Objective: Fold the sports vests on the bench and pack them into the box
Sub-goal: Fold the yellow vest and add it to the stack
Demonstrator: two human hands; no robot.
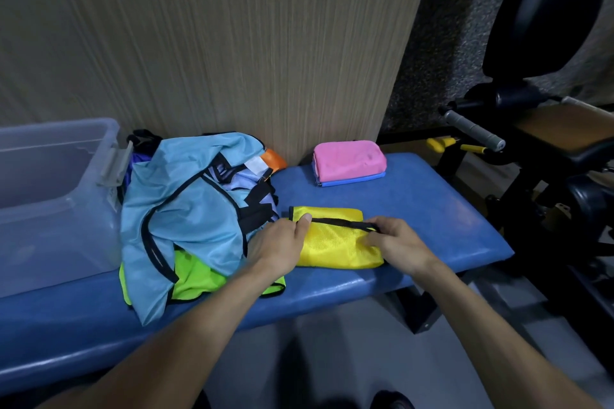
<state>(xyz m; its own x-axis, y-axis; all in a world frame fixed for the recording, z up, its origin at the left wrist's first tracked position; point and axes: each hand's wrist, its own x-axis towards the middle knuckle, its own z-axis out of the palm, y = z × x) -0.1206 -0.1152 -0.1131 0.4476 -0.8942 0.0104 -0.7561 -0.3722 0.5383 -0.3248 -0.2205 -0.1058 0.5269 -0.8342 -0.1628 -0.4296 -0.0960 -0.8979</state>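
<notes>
Mesh yellow vest, folded into a rectangle with black trim, lies on the padded blue bench; the left hand and right hand both pinch its edges. Loose vests heap beside the translucent plastic box, whose inside looks bare.

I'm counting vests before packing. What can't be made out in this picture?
Head view only:
- Heap size: the light blue mesh vest covers most of the neon green vest and others.
- Clear plastic box: cut by the left edge, contents hazy.
- Folded yellow mesh vest: ends hidden by left hand and right hand.
</notes>
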